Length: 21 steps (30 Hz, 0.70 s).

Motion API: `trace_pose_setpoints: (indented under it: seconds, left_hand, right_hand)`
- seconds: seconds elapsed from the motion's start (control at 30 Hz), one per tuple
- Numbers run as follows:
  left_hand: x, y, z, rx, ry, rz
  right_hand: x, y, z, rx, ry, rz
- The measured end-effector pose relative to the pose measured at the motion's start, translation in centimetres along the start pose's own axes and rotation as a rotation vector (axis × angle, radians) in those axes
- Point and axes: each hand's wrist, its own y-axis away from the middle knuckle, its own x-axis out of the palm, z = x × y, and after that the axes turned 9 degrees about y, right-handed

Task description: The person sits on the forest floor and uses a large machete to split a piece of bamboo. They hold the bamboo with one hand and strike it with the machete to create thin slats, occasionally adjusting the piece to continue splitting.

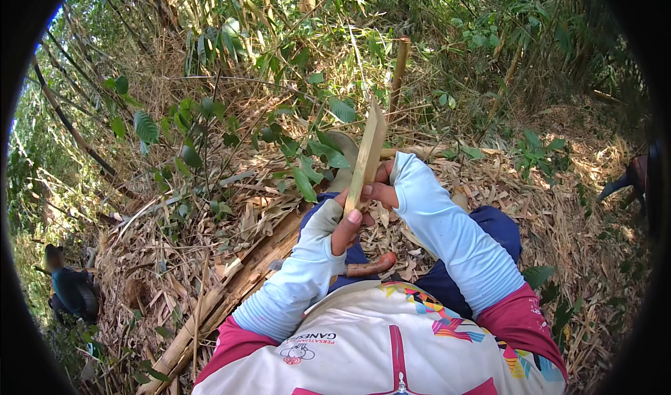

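Note:
A pale split length of bamboo (368,150) with a pointed upper end stands tilted in front of me, held in both hands. My left hand (337,228), partly covered in greyish cloth, is closed round its lower part with the thumb along it. Just above, my right hand (381,191) grips the right side, fingers curled round the piece. A curved, reddish-brown wooden handle (370,265) lies by my lap under my hands; what it joins is mostly hidden by my left arm.
A long weathered log (217,300) runs diagonally at my left. Beyond my hands stand leafy plants (307,157) and an upright cut stake (400,70). One person (72,290) is low at the far left; another (636,175) shows partly at the right rim. Dry leaves cover the ground.

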Motion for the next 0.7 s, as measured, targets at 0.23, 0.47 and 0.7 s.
trace_pose_setpoints:
  seconds: [0.23,0.47,0.7]
  left_hand:
    - [-0.5,-0.4,0.3,-0.066,-0.018,0.076]
    - [-2.1,-0.5,1.0,-0.055,0.014,0.077]
    - [-2.3,-0.7,0.7,0.003,-0.077,0.068]
  right_hand:
    - [-4.3,-3.5,-1.1,0.242,0.103,-0.151]
    - [-5.1,0.5,-0.3,-0.181,0.024,-0.493]
    - [-2.0,0.9,3.9,0.339,0.667,0.1]
